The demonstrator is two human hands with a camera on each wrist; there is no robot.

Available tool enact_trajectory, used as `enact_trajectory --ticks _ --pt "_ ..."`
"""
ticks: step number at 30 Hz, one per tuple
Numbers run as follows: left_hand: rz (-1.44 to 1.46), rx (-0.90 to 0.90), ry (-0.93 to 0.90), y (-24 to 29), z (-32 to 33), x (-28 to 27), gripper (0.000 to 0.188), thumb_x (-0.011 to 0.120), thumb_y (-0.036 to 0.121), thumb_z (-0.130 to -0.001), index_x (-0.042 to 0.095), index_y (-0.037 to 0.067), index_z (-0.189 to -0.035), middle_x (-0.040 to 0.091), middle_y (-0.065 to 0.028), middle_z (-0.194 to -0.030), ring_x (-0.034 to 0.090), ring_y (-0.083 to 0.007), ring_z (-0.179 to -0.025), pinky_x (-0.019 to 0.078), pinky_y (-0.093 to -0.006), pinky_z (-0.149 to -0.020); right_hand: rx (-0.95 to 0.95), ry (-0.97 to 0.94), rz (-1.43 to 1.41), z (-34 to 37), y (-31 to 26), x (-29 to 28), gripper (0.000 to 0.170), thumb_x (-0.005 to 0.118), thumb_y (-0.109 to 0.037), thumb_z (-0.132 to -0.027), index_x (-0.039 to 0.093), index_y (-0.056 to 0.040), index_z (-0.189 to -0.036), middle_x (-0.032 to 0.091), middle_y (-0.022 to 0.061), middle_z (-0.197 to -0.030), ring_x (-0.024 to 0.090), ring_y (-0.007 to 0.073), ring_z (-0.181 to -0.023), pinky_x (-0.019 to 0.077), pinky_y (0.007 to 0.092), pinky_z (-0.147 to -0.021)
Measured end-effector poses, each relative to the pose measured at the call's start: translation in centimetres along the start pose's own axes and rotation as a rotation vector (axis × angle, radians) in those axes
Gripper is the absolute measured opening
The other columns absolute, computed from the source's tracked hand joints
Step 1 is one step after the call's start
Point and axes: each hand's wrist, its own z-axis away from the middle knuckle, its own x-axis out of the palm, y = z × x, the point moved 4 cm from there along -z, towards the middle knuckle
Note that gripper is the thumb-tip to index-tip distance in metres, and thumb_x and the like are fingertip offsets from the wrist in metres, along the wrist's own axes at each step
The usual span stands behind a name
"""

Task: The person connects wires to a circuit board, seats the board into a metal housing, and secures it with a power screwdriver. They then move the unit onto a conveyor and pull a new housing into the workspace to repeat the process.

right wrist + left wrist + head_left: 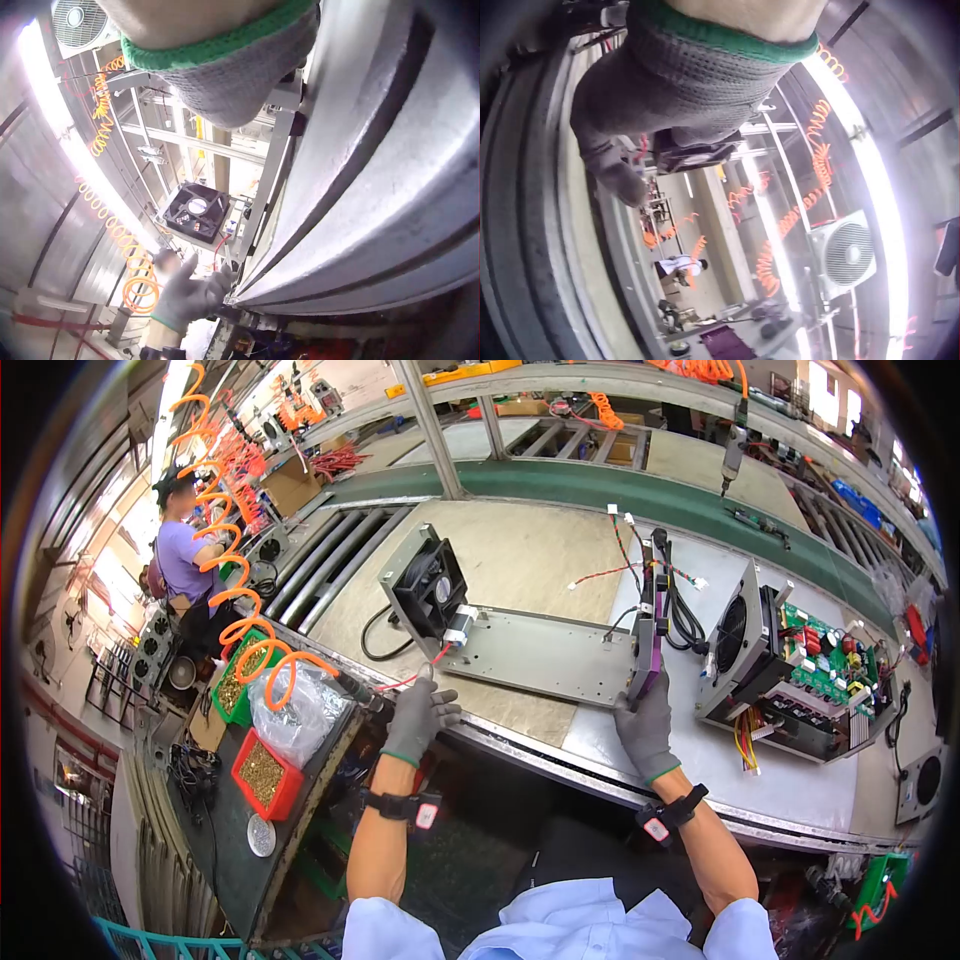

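Observation:
A flat metal chassis (545, 655) lies on the bench, with a black fan (430, 590) upright at its left end. At its right end stands an end panel (650, 622) with a purple face and loose wires. My right hand (645, 738), in a grey glove, grips the lower near end of this panel; its fingers are partly hidden. Close to the bench edge, left of the chassis, my gloved left hand (418, 720) has its fingers loosely extended and thumb raised. A thin red wire (397, 684) passes by that thumb. The right wrist view also shows the left hand (187, 296).
A second unit with a green circuit board (825, 660) stands at right. An orange coiled hose (235, 595) hangs at left, by a red bin (266, 773) and a green bin (240, 678) of small parts. Another person (183, 550) stands far left.

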Motion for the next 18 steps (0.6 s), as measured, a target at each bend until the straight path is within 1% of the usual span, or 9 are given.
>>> enact_trajectory --ticks 2,5,8,9,11,14,15,16,18 --pt "0.264 -0.066 0.092 -0.8 -1.7 0.4 0.054 0.061 0.05 -0.1 0.051 -0.001 -0.113 0.063 -0.0133 -0.094 0.059 -0.0188 -0.064 0.0493 -0.029 -0.054 0.034 -0.048 -0.047 -0.2 -0.2 0.0 0.079 0.07 -0.012 -0.085 0.029 -0.005 -0.151 0.066 0.0274 -0.114 0.07 0.0444 -0.089 0.0577 0.05 -0.077" --pt "0.613 -0.028 -0.101 -0.1 -5.1 0.1 0.045 0.062 0.047 -0.1 0.054 0.003 -0.106 0.059 -0.0064 -0.086 0.052 -0.0152 -0.06 0.0446 -0.0275 -0.053 0.064 -0.095 -0.044 -0.2 0.1 0.0 0.083 0.069 -0.012 -0.085 0.024 -0.0055 -0.155 0.067 0.0285 -0.111 0.07 0.0467 -0.088 0.0578 0.0517 -0.078" --pt "0.226 0.253 0.062 0.7 -6.2 0.6 0.043 0.064 0.05 -0.099 0.057 0.008 -0.098 0.054 -0.0039 -0.083 0.051 -0.0122 -0.069 0.0384 -0.025 -0.052 0.054 -0.124 -0.042 -0.6 0.7 0.5 0.081 0.069 -0.012 -0.084 0.027 -0.0053 -0.154 0.07 0.0269 -0.101 0.071 0.045 -0.083 0.0579 0.0512 -0.076" --pt "0.157 0.387 0.034 1.4 -6.2 1.0 0.033 0.067 0.043 -0.099 0.056 0.013 -0.091 0.053 -0.0014 -0.08 0.047 -0.0096 -0.068 0.0335 -0.0261 -0.05 0.049 -0.138 -0.044 -0.8 0.9 0.3 0.08 0.068 -0.012 -0.084 0.029 -0.0053 -0.153 0.07 0.0263 -0.099 0.071 0.0443 -0.082 0.0578 0.051 -0.075" --pt "-0.041 0.655 0.022 3.0 -5.8 1.5 0.032 0.067 0.04 -0.097 0.062 0.009 -0.098 0.061 -0.0056 -0.082 0.056 -0.0167 -0.069 0.0425 -0.0318 -0.058 0.053 -0.109 0.007 -1.4 1.8 -1.6 0.077 0.068 -0.012 -0.083 0.032 -0.0047 -0.151 0.071 0.0251 -0.097 0.072 0.0413 -0.081 0.0575 0.0492 -0.074" --pt "-0.299 0.966 0.217 5.0 -6.4 2.0 0.041 0.068 0.043 -0.093 0.068 0.004 -0.108 0.07 -0.0138 -0.086 0.066 -0.0276 -0.079 0.0495 -0.0409 -0.072 -0.11 -0.055 0.0 -1.3 -0.8 -0.2 0.071 0.067 -0.01 -0.082 0.039 -0.0029 -0.148 0.07 0.0218 -0.092 0.071 0.0356 -0.078 0.0565 0.0456 -0.071" --pt "-0.359 1.018 0.263 5.4 -6.7 1.9 0.045 0.069 0.044 -0.092 0.071 0.003 -0.111 0.073 -0.0165 -0.087 0.069 -0.0312 -0.083 0.0519 -0.0439 -0.076 -0.086 -0.076 0.001 -1.4 -2.1 -0.6 0.071 0.067 -0.01 -0.082 0.039 -0.0025 -0.147 0.07 0.0205 -0.091 0.071 0.0347 -0.077 0.0562 0.0439 -0.07" --pt "-0.523 0.862 0.344 6.7 -4.8 1.9 0.034 0.067 0.032 -0.096 0.07 0.002 -0.111 0.074 -0.0124 -0.09 0.069 -0.0239 -0.082 0.0523 -0.0389 -0.077 -0.052 -0.084 0.013 -1.4 -2.7 -1.2 0.07 0.066 -0.009 -0.081 0.04 -0.0021 -0.146 0.069 0.0191 -0.09 0.07 0.0338 -0.076 0.0558 0.0422 -0.069" --pt "-0.722 0.878 0.472 8.5 -2.7 1.9 0.032 0.068 0.033 -0.092 0.068 0.001 -0.09 0.069 -0.0143 -0.075 0.066 -0.0292 -0.069 0.0502 -0.0445 -0.068 -0.113 -0.078 0.005 -1.7 -2.9 -2.4 0.065 0.065 -0.01 -0.079 0.046 -0.0019 -0.141 0.068 0.0171 -0.089 0.068 0.0345 -0.075 0.0549 0.0432 -0.073"
